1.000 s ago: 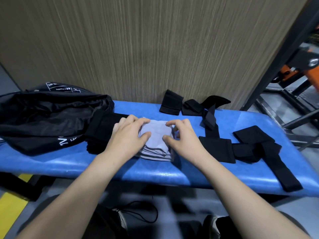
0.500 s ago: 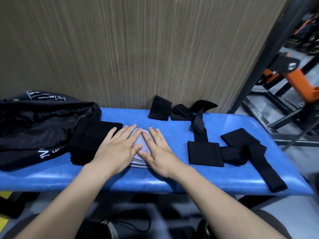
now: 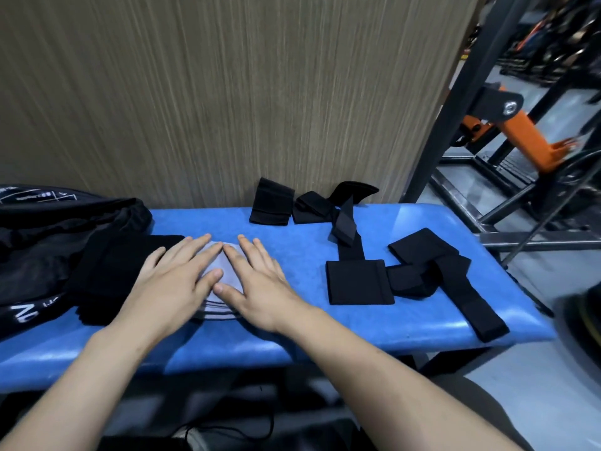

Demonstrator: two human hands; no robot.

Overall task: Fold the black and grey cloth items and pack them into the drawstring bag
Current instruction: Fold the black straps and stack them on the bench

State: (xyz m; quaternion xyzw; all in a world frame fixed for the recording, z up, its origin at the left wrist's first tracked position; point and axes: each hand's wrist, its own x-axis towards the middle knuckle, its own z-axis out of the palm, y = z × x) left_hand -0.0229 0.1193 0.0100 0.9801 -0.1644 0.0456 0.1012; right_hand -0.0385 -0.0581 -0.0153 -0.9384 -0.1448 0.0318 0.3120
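On a blue padded bench (image 3: 325,333), closest to the viewer, the left hand (image 3: 169,288) and right hand (image 3: 260,288) lie flat, fingers spread and thumbs touching, pressing down a folded grey cloth (image 3: 218,271). Just left of it lies a folded black cloth (image 3: 117,271), resting against the black drawstring bag (image 3: 48,242) at the bench's left end. To the right sit flat black pads with straps (image 3: 406,275). Farther back, smaller black pieces (image 3: 305,206) lean against a wood-grain wall (image 3: 227,92).

Blue padded bench (image 3: 406,323) stands against a wood-grain wall panel (image 3: 227,92). Black steel rack frame (image 3: 461,92) and orange machine arm (image 3: 523,138) stand right of it.
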